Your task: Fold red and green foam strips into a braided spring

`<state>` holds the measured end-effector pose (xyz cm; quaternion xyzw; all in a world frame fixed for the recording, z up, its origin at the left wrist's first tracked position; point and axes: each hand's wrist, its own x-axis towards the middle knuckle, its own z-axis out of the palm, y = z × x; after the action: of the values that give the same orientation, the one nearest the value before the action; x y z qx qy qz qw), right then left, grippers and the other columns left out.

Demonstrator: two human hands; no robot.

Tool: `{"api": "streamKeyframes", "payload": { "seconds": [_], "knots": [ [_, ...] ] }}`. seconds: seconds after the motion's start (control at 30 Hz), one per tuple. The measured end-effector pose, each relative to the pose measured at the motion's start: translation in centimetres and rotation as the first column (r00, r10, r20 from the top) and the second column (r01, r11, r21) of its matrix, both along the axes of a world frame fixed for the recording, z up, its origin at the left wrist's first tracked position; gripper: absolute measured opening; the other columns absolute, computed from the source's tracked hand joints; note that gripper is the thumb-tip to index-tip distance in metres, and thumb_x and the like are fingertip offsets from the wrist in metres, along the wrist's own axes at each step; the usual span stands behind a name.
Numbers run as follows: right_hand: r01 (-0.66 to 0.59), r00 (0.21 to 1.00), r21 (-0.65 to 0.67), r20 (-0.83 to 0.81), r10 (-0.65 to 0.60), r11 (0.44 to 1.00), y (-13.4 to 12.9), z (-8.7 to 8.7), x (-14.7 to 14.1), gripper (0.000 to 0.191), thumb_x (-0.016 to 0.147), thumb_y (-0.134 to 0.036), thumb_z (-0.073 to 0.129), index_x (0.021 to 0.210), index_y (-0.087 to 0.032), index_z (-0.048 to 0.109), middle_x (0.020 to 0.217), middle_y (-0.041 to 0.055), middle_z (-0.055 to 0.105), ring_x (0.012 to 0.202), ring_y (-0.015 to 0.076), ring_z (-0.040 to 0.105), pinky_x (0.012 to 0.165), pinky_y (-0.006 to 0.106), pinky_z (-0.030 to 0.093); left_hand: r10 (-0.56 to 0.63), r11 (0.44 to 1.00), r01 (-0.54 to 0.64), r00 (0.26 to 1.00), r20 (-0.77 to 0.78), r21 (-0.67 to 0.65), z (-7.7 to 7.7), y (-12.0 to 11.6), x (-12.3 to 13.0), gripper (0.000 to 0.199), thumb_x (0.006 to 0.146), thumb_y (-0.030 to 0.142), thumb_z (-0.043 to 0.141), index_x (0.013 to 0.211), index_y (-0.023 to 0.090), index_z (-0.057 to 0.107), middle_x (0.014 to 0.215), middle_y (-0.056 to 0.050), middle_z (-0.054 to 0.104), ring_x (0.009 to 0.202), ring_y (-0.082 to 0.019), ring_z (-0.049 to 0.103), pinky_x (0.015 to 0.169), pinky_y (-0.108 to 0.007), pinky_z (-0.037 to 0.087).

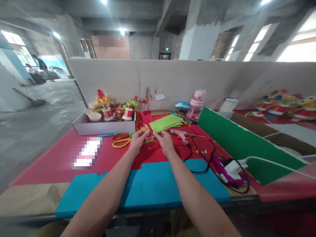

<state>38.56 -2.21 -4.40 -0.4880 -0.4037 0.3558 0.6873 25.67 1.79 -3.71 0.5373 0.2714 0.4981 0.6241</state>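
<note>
Both hands meet over the middle of the table at the lower end of a narrow red paper strip [146, 122]. My left hand [139, 141] is closed in a pinch at the strip's left edge. From the other side, the thumb and fingers of my right hand [163, 141] pinch the same end. The strip slants up and left, passing in front of a light green paper sheet [165, 123]. Scissors with yellow and red handles [121, 142] lie just left of my left hand. To the right of my right hand is a pink glue gun [181, 136].
A white box [106, 127] holds paper cups and cup figures. A blue sheet [158, 184] covers the front edge. At right are a purple power strip [228, 172] with cables and a green board [242, 144]. A pink bottle [197, 103] stands behind.
</note>
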Motion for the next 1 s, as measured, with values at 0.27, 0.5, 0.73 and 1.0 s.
{"api": "streamKeyframes", "payload": {
  "seconds": [0.27, 0.5, 0.73, 1.0],
  "knots": [
    [-0.135, 0.986, 0.034, -0.09, 0.138, 0.99, -0.4, 0.0, -0.8, 0.027, 0.06, -0.04, 0.076, 0.069, -0.016, 0.068, 0.066, 0.0032, 0.07, 0.064, 0.0176, 0.064, 0.072, 0.033, 0.052, -0.047, 0.992, 0.051, 0.998, -0.036, 0.116, -0.8, 0.3, 0.3, 0.03, 0.067, 0.039, 0.075, 0.066, 0.015, 0.057, 0.054, 0.001, 0.057, 0.052, -0.009, 0.051, 0.055, -0.022, 0.04],
    [0.017, 0.998, -0.011, -0.053, -0.018, 1.0, -0.4, 0.3, -0.5, 0.03, 0.061, -0.046, 0.075, 0.062, -0.018, 0.064, 0.057, -0.0012, 0.064, 0.057, 0.0142, 0.057, 0.059, 0.026, 0.045, -0.01, 0.994, 0.017, 0.998, -0.069, 0.104, -0.5, 0.2, 0.0, 0.028, 0.067, 0.037, 0.074, 0.065, 0.016, 0.056, 0.049, 0.003, 0.055, 0.049, -0.009, 0.049, 0.053, -0.021, 0.037],
    [0.117, 0.979, 0.096, -0.177, -0.099, 0.988, -0.4, 1.1, 2.1, 0.032, 0.06, -0.044, 0.076, 0.057, -0.019, 0.057, 0.05, -0.0056, 0.054, 0.051, 0.0096, 0.05, 0.057, 0.023, 0.042, -0.016, 0.995, 0.024, 0.996, -0.082, 0.098, -0.1, 0.1, -0.3, 0.027, 0.065, 0.035, 0.075, 0.06, 0.016, 0.056, 0.049, 0.002, 0.054, 0.047, -0.008, 0.046, 0.052, -0.022, 0.036],
    [0.29, 0.9, 0.124, -0.373, -0.226, 0.949, 0.0, 1.5, 4.6, 0.032, 0.054, -0.041, 0.079, 0.065, -0.019, 0.059, 0.049, -0.0078, 0.051, 0.048, 0.0078, 0.048, 0.051, 0.021, 0.04, -0.032, 0.996, 0.039, 0.995, -0.096, 0.081, -0.2, 0.4, -0.5, 0.027, 0.063, 0.035, 0.076, 0.061, 0.015, 0.057, 0.049, 0.002, 0.055, 0.047, -0.008, 0.046, 0.052, -0.022, 0.036]
  ]
}}
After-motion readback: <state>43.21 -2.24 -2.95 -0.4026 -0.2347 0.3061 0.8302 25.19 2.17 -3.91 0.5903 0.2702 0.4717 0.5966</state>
